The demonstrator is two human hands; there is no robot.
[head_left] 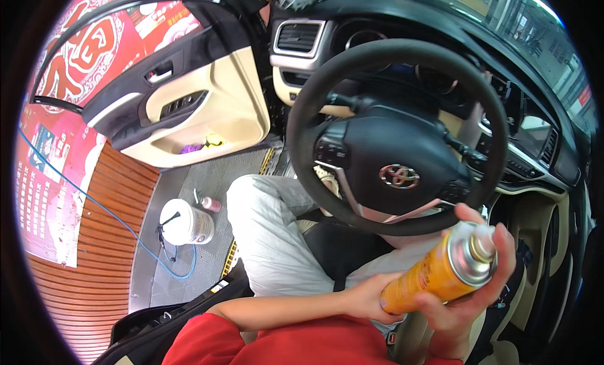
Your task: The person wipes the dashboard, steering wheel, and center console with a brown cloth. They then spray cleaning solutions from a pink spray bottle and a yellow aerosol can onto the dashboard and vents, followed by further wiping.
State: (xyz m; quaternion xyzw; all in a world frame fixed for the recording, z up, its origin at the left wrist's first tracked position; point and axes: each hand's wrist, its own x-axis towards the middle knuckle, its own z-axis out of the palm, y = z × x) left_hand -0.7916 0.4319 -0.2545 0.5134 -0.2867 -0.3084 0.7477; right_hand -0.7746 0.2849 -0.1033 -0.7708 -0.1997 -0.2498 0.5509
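Note:
An orange-yellow aerosol can (pixel 429 270) is tilted in front of me, its silver top and pale nozzle pointing up and to the right. My right hand (pixel 476 289) wraps around the can's side, with fingers up by the nozzle. At the can's lower end, my left hand (pixel 370 294) grips the base; part of that hand is hidden behind the can. Just beyond the can stands the black steering wheel (pixel 302 133), which bears a Toyota emblem (pixel 399 176). The can overlaps the wheel's lower right rim in the view.
The driver's door (pixel 226 91) stands open at the left, with purple and yellow items in its pocket. On the floor outside are a white bucket (pixel 181 223), a pink spray bottle (pixel 210 203) and a blue hose (pixel 108 209). A display screen (pixel 533 138) sits right of the wheel.

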